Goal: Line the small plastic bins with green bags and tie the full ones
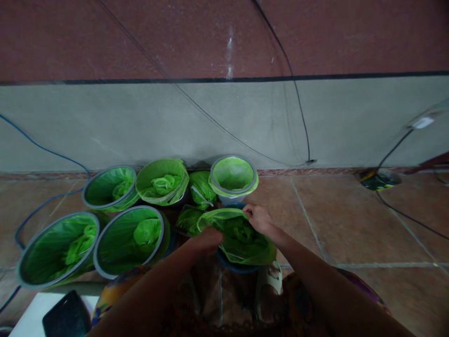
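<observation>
Before me stands a blue bin (pixel 241 267) with a green plastic bag (pixel 256 250) spread over its mouth. My left hand (pixel 211 238) is closed on the bag's near-left edge. At the far edge, my right hand (pixel 257 218) pinches the same bag. More crumpled green plastic lies down inside the bin. Just behind it is a small bin lined in green with a grey rim ring (pixel 234 190). A tied green bundle (pixel 202 189) sits left of that ring, and another green bundle (pixel 189 220) lies close to my left hand.
Several green-lined bins stand at the left, including one with a grey rim (pixel 161 243). A dark phone (pixel 66 314) lies on a white surface (pixel 30 311) at lower left. A blue cable (pixel 45 147) and black cables (pixel 394 147) run along the wall and tiled floor.
</observation>
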`<state>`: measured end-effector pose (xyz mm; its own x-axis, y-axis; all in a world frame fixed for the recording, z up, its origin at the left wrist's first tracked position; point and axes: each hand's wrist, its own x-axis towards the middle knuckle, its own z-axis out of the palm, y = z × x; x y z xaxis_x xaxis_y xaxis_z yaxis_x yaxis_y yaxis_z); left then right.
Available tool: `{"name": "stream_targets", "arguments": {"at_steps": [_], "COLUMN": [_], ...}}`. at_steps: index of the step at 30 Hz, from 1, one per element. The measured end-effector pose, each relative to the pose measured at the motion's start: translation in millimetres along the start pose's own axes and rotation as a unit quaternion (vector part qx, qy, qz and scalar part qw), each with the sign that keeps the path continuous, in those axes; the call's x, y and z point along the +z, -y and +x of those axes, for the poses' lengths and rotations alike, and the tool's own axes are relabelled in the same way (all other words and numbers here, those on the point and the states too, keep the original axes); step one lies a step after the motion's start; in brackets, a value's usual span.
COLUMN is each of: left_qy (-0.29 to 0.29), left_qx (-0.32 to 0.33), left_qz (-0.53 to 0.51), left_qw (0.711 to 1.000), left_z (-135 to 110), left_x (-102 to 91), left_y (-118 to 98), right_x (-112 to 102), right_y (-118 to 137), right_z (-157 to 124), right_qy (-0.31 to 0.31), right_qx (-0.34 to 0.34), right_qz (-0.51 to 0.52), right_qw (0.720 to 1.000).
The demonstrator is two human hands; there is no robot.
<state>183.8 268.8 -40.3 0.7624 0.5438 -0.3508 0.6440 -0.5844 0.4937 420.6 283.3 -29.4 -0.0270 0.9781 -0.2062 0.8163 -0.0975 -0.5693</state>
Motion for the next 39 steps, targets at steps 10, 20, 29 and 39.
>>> {"name": "stream_targets", "arguments": {"at_steps": [10,20,29,39], "left_qy": [-0.006,-0.119,-0.423,-0.259], "left_qx": [-0.112,-0.153,-0.103,0.012], "left_qz": [-0.219,-0.331,-0.241,-0.279], "left_qw": [0.969,0.924,0.867,0.925], "left_z": [9,24,-1,22], "left_x": [-21.1,-11.6,-83.6,-42.8], "left_y": [-12,-8,-22,-79], "right_x": [1,20,-80,-98], "right_y": [29,39,44,62], "right_z": [-17,-36,-32,-29], "right_qy": [0.186,0.199,0.116,0.054], "right_qx": [-0.023,-0.133,-0.091,-0.064], "right_qz": [0.281,0.092,0.568,0.623], "right_qw": [0.941,0.966,0.81,0.778]}}
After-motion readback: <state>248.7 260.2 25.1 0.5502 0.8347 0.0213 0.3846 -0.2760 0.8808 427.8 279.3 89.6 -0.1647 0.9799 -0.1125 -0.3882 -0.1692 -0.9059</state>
